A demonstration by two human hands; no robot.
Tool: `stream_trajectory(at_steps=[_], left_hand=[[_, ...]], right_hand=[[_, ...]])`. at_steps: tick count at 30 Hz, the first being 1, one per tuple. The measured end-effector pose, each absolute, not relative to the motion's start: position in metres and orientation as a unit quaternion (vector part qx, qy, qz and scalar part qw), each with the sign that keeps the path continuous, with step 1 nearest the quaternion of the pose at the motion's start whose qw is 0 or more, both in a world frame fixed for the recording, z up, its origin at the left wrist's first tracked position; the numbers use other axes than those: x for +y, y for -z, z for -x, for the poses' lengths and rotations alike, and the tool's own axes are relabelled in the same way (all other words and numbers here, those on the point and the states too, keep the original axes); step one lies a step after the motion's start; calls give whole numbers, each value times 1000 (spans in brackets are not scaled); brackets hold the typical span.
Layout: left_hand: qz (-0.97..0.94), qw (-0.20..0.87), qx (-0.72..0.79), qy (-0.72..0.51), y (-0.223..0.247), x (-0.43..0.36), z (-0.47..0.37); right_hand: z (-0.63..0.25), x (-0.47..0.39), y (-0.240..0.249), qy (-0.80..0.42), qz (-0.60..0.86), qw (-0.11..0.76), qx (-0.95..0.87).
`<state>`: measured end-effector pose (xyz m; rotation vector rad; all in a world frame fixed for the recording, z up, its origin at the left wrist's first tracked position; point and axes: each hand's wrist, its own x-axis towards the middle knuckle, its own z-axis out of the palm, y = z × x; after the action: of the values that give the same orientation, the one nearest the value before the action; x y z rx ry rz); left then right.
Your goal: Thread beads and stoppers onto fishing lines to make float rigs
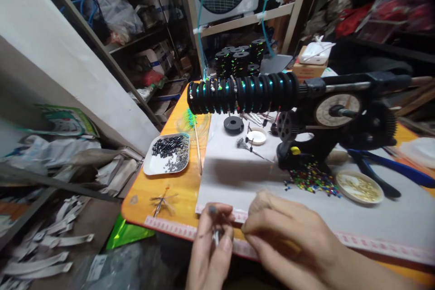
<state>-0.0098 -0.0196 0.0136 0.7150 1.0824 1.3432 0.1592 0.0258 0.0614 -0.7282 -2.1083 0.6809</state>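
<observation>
At the front edge of the table my left hand (211, 244) is closed, thumb and fingers pressed around a small shiny silver piece (216, 235) that is mostly hidden. A dark smudge or bit shows on its index finger. Just to the right, my right hand (295, 235) pinches thumb against fingers, and whatever is between them is too small to make out. The hands are apart. Beyond them a black machine's ribbed roller (243, 93) stretches sideways, with teal bands and small beads along it.
A white tray (149, 163) of black tubes and grey bits lies left. Colored beads (311, 179), a dish of gold pieces (360, 186) and blue-handled pliers (401, 167) are at right. A pink measuring tape (170, 227) runs along the front edge. Black spools (239, 59) stand behind.
</observation>
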Motion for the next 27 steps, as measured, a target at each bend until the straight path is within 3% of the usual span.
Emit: stream_trajectory(at_steps=[3, 11, 18, 27], left_hand=[[-276, 695, 382, -544, -5, -17, 12], [-200, 801, 263, -499, -22, -22, 17], [-272, 685, 331, -589, -20, -14, 7], [-290, 653, 378, -588, -15, -14, 5]], right_hand=[[-158, 28, -62, -302, 299, 409, -808], [-161, 30, -55, -336, 287, 412, -797], [-165, 30, -52, -335, 306, 409, -791], [-165, 31, -50, -301, 313, 381, -816]])
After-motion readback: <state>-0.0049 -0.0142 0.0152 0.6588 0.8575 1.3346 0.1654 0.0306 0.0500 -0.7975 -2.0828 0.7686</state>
